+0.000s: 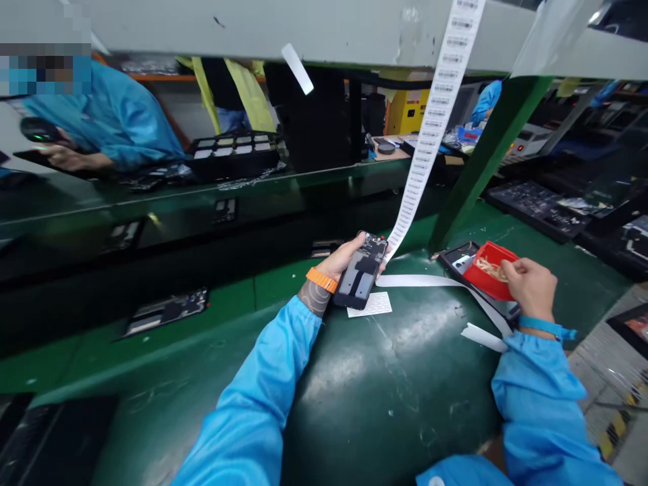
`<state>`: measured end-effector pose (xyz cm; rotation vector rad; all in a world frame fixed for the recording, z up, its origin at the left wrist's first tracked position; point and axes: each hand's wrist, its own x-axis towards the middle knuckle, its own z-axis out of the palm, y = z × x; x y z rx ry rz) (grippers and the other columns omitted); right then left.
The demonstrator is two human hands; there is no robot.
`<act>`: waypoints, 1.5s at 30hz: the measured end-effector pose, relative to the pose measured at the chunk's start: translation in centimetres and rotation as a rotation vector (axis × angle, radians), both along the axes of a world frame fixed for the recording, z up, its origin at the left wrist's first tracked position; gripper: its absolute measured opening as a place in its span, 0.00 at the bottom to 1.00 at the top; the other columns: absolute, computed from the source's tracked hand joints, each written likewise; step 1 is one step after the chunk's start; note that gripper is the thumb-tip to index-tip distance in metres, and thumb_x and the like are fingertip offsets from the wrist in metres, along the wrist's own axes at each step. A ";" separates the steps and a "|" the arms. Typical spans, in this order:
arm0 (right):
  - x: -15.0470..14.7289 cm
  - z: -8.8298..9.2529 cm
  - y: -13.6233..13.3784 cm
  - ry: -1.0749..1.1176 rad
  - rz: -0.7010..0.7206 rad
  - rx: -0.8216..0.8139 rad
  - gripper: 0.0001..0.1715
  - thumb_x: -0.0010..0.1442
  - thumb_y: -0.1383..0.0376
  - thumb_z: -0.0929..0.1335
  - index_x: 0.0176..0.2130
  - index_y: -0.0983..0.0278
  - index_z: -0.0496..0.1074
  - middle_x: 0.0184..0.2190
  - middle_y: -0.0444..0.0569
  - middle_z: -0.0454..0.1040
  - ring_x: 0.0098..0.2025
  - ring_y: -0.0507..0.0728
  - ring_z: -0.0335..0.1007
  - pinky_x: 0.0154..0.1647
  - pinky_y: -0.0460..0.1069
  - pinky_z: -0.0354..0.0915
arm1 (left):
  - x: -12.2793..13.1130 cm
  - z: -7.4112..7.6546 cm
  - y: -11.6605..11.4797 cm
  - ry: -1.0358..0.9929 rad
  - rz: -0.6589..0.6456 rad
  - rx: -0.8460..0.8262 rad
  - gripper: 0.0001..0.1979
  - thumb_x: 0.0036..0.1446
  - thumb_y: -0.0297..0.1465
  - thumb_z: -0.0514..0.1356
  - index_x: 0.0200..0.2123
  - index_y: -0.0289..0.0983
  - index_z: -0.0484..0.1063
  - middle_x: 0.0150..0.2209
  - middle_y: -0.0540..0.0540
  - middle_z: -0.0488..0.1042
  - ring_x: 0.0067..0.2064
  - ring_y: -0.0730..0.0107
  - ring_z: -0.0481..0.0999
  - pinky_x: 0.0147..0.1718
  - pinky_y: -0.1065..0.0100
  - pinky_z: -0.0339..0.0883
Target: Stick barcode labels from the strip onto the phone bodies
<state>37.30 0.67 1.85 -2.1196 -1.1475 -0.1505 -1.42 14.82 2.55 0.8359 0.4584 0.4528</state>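
My left hand [341, 258] is closed around an opened smartphone [360, 273] with its inner board showing, tilted over the green table. Beneath the phone's lower end lies a small white sticker sheet [377, 305]. On the right, my right hand [532, 287] has its fingers pinched together at the rim of a red box [501, 289]. Small pale strips [489, 268] lie in that box. Whatever the pinched fingers hold, if anything, is hidden. The red box rests on a dark tray [455, 255].
A long strip of barcode labels [430, 128] hangs down behind the phone, and its white backing [430, 281] curls across the table. A green post [493, 152] rises to the right. More opened phones [167, 312] lie on the dark belt to the left. Across it, a co-worker's hand [68, 156] holds a scanner.
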 end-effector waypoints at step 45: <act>-19.3 1.1 -2.2 -0.098 0.871 0.594 0.15 0.60 0.72 0.69 0.46 0.57 0.74 0.39 0.51 0.73 0.42 0.62 0.72 0.41 0.60 0.72 | 0.6 2.7 -15.1 -0.305 0.042 -0.267 0.47 0.54 0.66 0.47 0.59 0.34 0.68 0.38 0.36 0.79 0.36 0.50 0.81 0.38 0.56 0.71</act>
